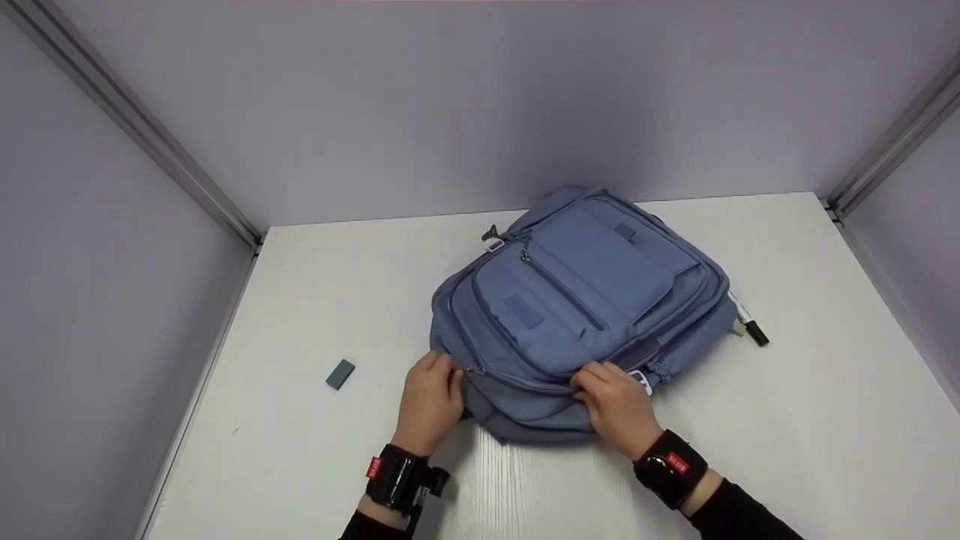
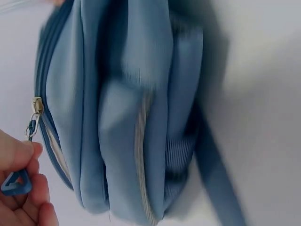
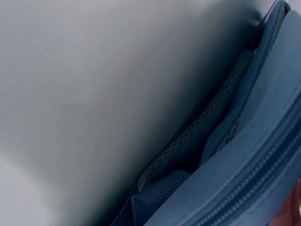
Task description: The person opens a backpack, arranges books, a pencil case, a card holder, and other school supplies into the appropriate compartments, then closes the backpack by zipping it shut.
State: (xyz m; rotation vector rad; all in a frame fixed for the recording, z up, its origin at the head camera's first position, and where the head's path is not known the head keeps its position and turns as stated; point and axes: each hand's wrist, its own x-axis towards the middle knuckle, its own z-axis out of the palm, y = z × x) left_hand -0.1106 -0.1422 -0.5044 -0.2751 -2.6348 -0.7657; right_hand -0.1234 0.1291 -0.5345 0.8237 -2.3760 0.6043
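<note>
A blue backpack lies on the white table, tilted at an angle, its front pockets facing up. At its near left edge, my left hand pinches the cord of a zipper pull. A blue triangular tab hangs from that cord against the fingers. Behind the metal slider, a short stretch of the zipper is parted, with a pale lining showing. My right hand grips the backpack's near edge beside the zipper seam. In the right wrist view, only a bit of its fingers shows past the fabric.
A small dark teal block lies on the table to the left. A marker with a black cap pokes out by the backpack's right side. A strap trails from the bag. Grey panels wall the table's back and sides.
</note>
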